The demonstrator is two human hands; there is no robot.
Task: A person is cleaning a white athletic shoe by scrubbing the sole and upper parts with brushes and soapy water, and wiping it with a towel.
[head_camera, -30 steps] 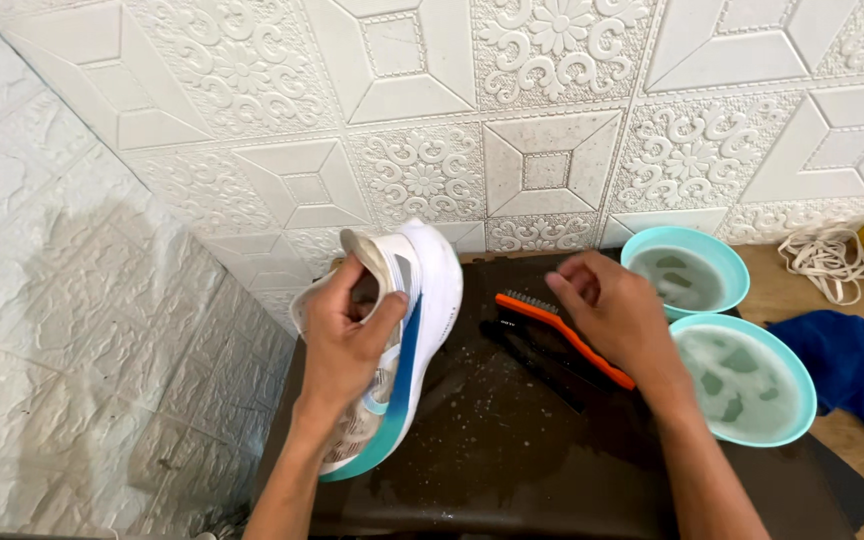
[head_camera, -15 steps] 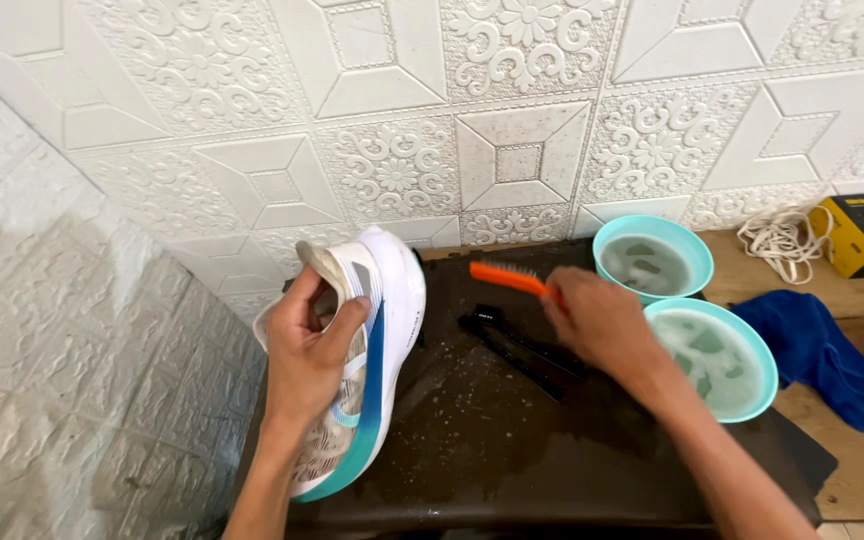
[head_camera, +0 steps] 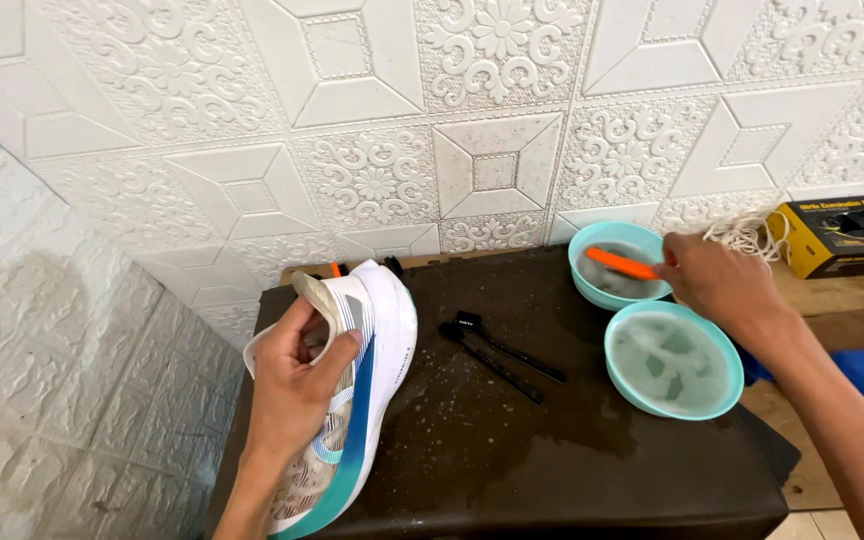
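White and teal, the running shoe sits on its side at the near left of the dark wet counter, left hand clamped around its heel. Right hand grips an orange brush, dipping into the far teal bowl.

The left hand comes up from the bottom edge, forearm bare, wrist straight. Its fingers curl round the heel of the shoe, thumb pressed on the side, holding it on edge. The right arm reaches in from the lower right, well right of the shoe, and the right hand is closed, knuckles up, pinching a brush.
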